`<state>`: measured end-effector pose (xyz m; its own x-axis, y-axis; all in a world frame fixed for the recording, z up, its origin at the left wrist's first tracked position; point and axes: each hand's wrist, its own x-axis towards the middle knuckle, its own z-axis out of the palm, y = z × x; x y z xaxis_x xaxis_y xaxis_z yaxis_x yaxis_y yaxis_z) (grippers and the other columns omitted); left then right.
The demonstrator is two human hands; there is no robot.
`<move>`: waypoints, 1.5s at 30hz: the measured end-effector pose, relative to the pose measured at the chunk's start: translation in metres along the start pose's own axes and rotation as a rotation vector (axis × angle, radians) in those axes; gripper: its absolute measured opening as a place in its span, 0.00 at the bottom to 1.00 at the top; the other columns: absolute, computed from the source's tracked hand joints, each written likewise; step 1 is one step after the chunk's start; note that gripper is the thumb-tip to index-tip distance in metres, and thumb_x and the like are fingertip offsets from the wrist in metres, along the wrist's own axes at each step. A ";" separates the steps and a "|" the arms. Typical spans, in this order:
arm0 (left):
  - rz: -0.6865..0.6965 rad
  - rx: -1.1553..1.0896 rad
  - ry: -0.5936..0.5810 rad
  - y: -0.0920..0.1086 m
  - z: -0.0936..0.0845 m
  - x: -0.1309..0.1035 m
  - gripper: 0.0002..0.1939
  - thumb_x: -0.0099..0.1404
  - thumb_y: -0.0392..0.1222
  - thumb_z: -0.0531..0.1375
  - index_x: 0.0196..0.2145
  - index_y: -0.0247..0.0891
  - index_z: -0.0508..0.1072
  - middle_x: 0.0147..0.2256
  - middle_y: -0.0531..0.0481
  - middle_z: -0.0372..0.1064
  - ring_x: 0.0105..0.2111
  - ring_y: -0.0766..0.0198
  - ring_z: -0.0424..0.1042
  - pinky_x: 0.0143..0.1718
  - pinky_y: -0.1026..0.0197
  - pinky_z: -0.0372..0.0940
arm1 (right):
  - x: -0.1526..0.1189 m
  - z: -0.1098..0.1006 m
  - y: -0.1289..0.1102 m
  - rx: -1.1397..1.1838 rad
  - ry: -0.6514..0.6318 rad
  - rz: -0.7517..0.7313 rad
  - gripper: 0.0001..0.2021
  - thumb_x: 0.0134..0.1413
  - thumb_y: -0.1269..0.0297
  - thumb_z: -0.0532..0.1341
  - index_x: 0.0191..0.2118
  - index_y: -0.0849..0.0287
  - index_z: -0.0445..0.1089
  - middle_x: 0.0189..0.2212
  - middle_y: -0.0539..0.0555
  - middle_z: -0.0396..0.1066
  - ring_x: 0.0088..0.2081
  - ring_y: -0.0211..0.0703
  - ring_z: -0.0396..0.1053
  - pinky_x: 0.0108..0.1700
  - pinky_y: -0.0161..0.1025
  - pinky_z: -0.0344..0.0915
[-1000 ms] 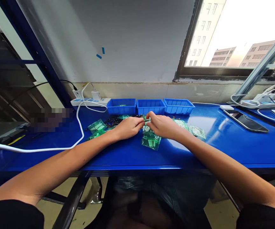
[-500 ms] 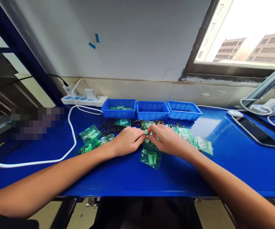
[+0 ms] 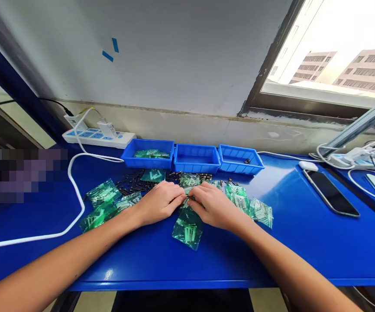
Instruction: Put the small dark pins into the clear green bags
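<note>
My left hand (image 3: 162, 202) and my right hand (image 3: 214, 205) meet at the middle of the blue table, fingertips almost touching. Both are closed in a pinch at the top of a green plastic bag (image 3: 188, 229) with pale pins inside. What lies between the fingertips is too small and hidden to name. Dark screws (image 3: 132, 183) lie beyond my left hand. Green bags (image 3: 103, 193) are left of it, and more green bags (image 3: 261, 212) lie right of my right hand.
Three blue bins stand along the wall: the left bin (image 3: 148, 163) holds green bags, then a middle bin (image 3: 196, 166) and a right bin (image 3: 242, 168). A power strip (image 3: 98, 138), a white cable (image 3: 80, 190) and a phone (image 3: 331, 191) flank them.
The camera view has shifted, so the bins and table appear lower and further left. My hands stay together; my right fingers have come down closer to my left fingertips.
</note>
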<state>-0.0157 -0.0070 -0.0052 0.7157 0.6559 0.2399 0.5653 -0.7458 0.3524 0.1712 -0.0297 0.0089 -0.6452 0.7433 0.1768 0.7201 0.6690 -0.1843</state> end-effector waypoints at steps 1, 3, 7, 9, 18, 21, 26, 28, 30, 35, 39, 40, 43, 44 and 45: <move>-0.005 -0.002 0.000 -0.001 0.000 -0.001 0.18 0.69 0.43 0.42 0.27 0.37 0.65 0.26 0.51 0.67 0.27 0.65 0.63 0.33 0.61 0.55 | 0.000 0.001 0.001 0.008 0.008 -0.003 0.06 0.59 0.65 0.55 0.35 0.61 0.66 0.27 0.53 0.69 0.33 0.42 0.63 0.35 0.37 0.58; -0.008 0.002 0.007 -0.002 -0.001 -0.002 0.17 0.68 0.43 0.42 0.28 0.37 0.66 0.27 0.50 0.68 0.28 0.65 0.64 0.33 0.61 0.55 | 0.001 0.003 0.001 -0.002 0.030 -0.003 0.07 0.59 0.64 0.56 0.38 0.61 0.67 0.27 0.53 0.69 0.34 0.43 0.63 0.37 0.38 0.58; 0.023 0.017 -0.010 -0.001 -0.003 -0.003 0.16 0.67 0.42 0.43 0.27 0.37 0.65 0.25 0.50 0.66 0.27 0.65 0.63 0.32 0.62 0.56 | 0.003 0.002 -0.002 -0.042 -0.004 -0.013 0.08 0.60 0.66 0.54 0.41 0.63 0.67 0.32 0.56 0.71 0.38 0.44 0.64 0.41 0.39 0.58; 0.027 0.025 0.000 -0.001 -0.005 -0.003 0.16 0.67 0.42 0.43 0.26 0.37 0.64 0.25 0.50 0.66 0.27 0.64 0.63 0.32 0.62 0.57 | 0.004 0.000 -0.005 -0.062 -0.029 0.024 0.09 0.60 0.66 0.53 0.41 0.63 0.68 0.33 0.58 0.71 0.39 0.45 0.65 0.41 0.39 0.58; 0.006 0.041 0.070 -0.002 -0.013 -0.005 0.16 0.66 0.43 0.44 0.25 0.37 0.64 0.25 0.50 0.67 0.27 0.64 0.65 0.32 0.63 0.58 | 0.002 -0.005 -0.014 0.017 0.017 0.084 0.14 0.60 0.67 0.54 0.50 0.63 0.62 0.31 0.55 0.70 0.40 0.45 0.66 0.40 0.38 0.59; 0.024 0.033 0.053 -0.003 -0.011 -0.006 0.17 0.67 0.44 0.43 0.27 0.37 0.66 0.26 0.49 0.68 0.28 0.64 0.66 0.32 0.63 0.59 | 0.002 -0.003 -0.012 0.024 0.040 0.114 0.11 0.60 0.67 0.54 0.46 0.62 0.66 0.32 0.55 0.70 0.40 0.44 0.67 0.39 0.36 0.59; 0.044 0.014 0.047 -0.004 -0.009 -0.005 0.17 0.66 0.44 0.43 0.29 0.36 0.67 0.27 0.48 0.68 0.28 0.63 0.66 0.32 0.63 0.59 | 0.003 0.002 -0.008 0.010 0.053 0.112 0.10 0.60 0.67 0.54 0.44 0.60 0.67 0.32 0.55 0.71 0.41 0.44 0.67 0.39 0.36 0.58; 0.034 -0.005 0.032 -0.005 -0.009 -0.005 0.18 0.66 0.45 0.43 0.30 0.36 0.67 0.28 0.48 0.69 0.29 0.63 0.67 0.32 0.64 0.60 | 0.003 0.002 -0.009 -0.006 0.048 0.102 0.10 0.60 0.66 0.53 0.44 0.60 0.67 0.33 0.56 0.72 0.42 0.45 0.67 0.39 0.36 0.58; 0.029 -0.027 0.014 -0.005 -0.010 -0.003 0.18 0.66 0.46 0.42 0.30 0.36 0.68 0.28 0.48 0.69 0.29 0.63 0.67 0.33 0.64 0.60 | 0.003 0.002 -0.011 -0.027 0.047 0.104 0.10 0.60 0.66 0.53 0.43 0.61 0.68 0.35 0.58 0.72 0.43 0.46 0.67 0.38 0.36 0.58; 0.019 0.037 0.033 -0.006 -0.009 0.010 0.22 0.67 0.49 0.39 0.23 0.37 0.63 0.24 0.49 0.65 0.25 0.64 0.63 0.28 0.64 0.57 | 0.005 0.002 -0.012 -0.068 0.030 0.181 0.11 0.62 0.65 0.50 0.43 0.63 0.66 0.37 0.60 0.72 0.42 0.46 0.68 0.37 0.36 0.58; 0.040 0.054 0.009 -0.009 -0.009 0.016 0.22 0.68 0.50 0.38 0.23 0.38 0.61 0.24 0.50 0.64 0.24 0.65 0.62 0.28 0.64 0.57 | 0.007 0.002 -0.006 -0.073 0.009 0.164 0.12 0.64 0.66 0.48 0.43 0.64 0.66 0.36 0.60 0.71 0.40 0.44 0.68 0.38 0.36 0.57; 0.049 0.061 0.012 -0.010 -0.009 0.015 0.22 0.68 0.49 0.38 0.23 0.38 0.61 0.24 0.50 0.64 0.25 0.65 0.62 0.28 0.64 0.57 | 0.007 0.001 -0.006 -0.078 -0.003 0.146 0.12 0.64 0.66 0.48 0.43 0.64 0.66 0.36 0.60 0.71 0.40 0.44 0.67 0.38 0.36 0.57; 0.071 0.086 0.031 -0.011 -0.008 0.009 0.20 0.67 0.47 0.40 0.23 0.38 0.60 0.23 0.50 0.63 0.25 0.65 0.62 0.28 0.64 0.56 | 0.006 -0.002 -0.008 -0.093 -0.030 0.110 0.11 0.64 0.66 0.48 0.42 0.64 0.66 0.34 0.59 0.70 0.39 0.43 0.67 0.37 0.36 0.56; 0.081 0.093 0.033 -0.010 -0.008 0.007 0.19 0.67 0.46 0.41 0.23 0.38 0.60 0.23 0.50 0.63 0.25 0.65 0.62 0.28 0.64 0.56 | 0.005 -0.003 -0.010 -0.094 -0.030 0.105 0.11 0.63 0.66 0.49 0.41 0.64 0.66 0.34 0.59 0.70 0.39 0.43 0.66 0.37 0.35 0.56; 0.089 0.097 0.037 -0.010 -0.008 0.005 0.19 0.66 0.46 0.41 0.23 0.38 0.61 0.23 0.50 0.63 0.25 0.65 0.62 0.29 0.64 0.55 | 0.005 -0.003 -0.012 -0.089 -0.025 0.097 0.11 0.63 0.65 0.50 0.41 0.64 0.66 0.33 0.58 0.69 0.39 0.43 0.66 0.36 0.35 0.56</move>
<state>-0.0213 0.0041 0.0000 0.7504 0.5892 0.2997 0.5387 -0.8078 0.2392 0.1603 -0.0346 0.0151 -0.5766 0.8053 0.1380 0.7986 0.5912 -0.1130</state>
